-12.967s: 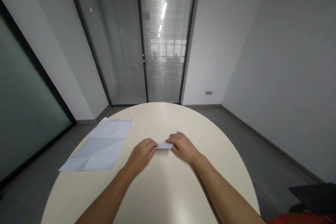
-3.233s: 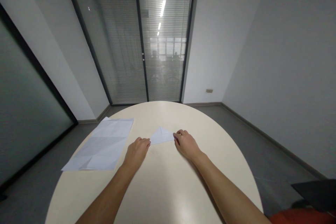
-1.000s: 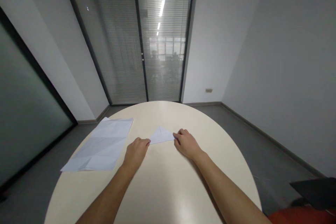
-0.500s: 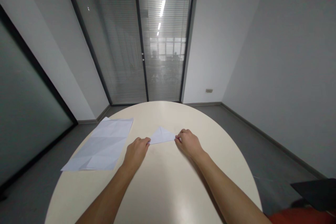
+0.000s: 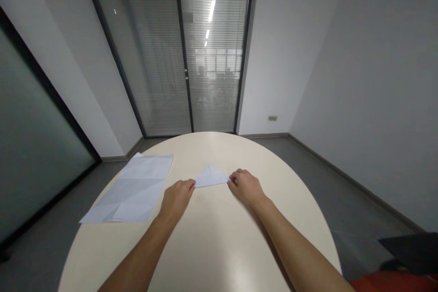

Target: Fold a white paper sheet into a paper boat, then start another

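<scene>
A small white folded paper [image 5: 210, 177], triangular with its point facing away from me, lies between my two hands on the round table. A crease runs down from its peak. My left hand [image 5: 178, 196] pinches the left corner of the paper between thumb and fingers. At the opposite corner, my right hand [image 5: 245, 185] has its fingers closed on the paper's right tip. Both corners are partly hidden by the fingertips.
Creased white paper sheets [image 5: 137, 187] lie at the table's left, overhanging its edge slightly. The cream round table [image 5: 205, 246] spans the front. Beyond it stands a glass door with blinds [image 5: 214, 91]. A black and red object [image 5: 410, 255] shows at lower right.
Hardly anything differs. My left hand has shifted very slightly left, and the fingers of my right hand have moved a little at the paper's corner.
</scene>
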Demonstrator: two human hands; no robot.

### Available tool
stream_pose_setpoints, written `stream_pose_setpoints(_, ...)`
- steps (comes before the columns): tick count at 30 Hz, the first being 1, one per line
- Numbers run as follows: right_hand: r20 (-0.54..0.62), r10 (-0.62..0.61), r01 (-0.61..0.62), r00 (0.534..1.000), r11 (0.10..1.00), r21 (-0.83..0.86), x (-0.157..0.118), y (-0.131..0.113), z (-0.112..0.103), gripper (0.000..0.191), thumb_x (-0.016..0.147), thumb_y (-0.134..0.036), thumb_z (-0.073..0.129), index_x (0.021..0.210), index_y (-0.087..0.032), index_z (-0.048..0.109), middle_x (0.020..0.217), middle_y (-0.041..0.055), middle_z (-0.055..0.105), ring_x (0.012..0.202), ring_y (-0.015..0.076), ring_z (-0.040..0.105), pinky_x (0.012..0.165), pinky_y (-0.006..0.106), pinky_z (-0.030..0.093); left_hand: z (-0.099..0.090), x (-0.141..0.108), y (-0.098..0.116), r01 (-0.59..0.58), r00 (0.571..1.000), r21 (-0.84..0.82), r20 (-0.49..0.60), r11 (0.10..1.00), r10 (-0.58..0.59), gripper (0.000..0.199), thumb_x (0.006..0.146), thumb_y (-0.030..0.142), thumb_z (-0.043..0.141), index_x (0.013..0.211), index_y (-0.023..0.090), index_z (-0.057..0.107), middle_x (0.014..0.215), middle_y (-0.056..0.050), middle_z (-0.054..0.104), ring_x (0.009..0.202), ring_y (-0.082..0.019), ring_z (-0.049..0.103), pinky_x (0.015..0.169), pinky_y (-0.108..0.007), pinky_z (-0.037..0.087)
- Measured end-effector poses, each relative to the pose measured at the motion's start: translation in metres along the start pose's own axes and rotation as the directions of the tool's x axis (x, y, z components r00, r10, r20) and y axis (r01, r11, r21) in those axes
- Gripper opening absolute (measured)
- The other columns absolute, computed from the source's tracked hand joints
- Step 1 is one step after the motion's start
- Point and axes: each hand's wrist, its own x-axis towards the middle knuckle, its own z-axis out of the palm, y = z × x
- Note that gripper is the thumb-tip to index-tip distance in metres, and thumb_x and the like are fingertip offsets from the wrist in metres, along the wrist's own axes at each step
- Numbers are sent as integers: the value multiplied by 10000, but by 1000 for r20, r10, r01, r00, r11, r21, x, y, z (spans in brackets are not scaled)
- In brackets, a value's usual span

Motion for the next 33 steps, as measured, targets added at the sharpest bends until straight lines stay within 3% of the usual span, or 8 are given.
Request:
stream_pose_setpoints(11, -10, 5, -5, 1000, 1000, 7, 0, -2, 0, 233, 921, -314, 550, 1003, -209, 742, 1053, 78, 705, 1018, 216, 615, 749, 278, 427, -2, -1, 0, -14, 1000, 3, -8, 1000, 14, 234, 1032, 285, 473, 1133, 268, 684, 1073, -30, 759, 1007, -199, 703, 780, -272, 475)
stream_pose_setpoints(33, -65, -22, 23, 998, 1000, 15, 0, -5, -7, 325, 1032, -379, 444, 1102, -224, 721, 1089, 70, 740, 1029, 209, 652, 795, 279, 446, -1, -1, 0, -25, 999, -25, -47, 999, 24, 246, 1034, 260, 459, 1149, 260, 677, 1075, -44, 747, 1028, -201, 685, 811, -272, 474)
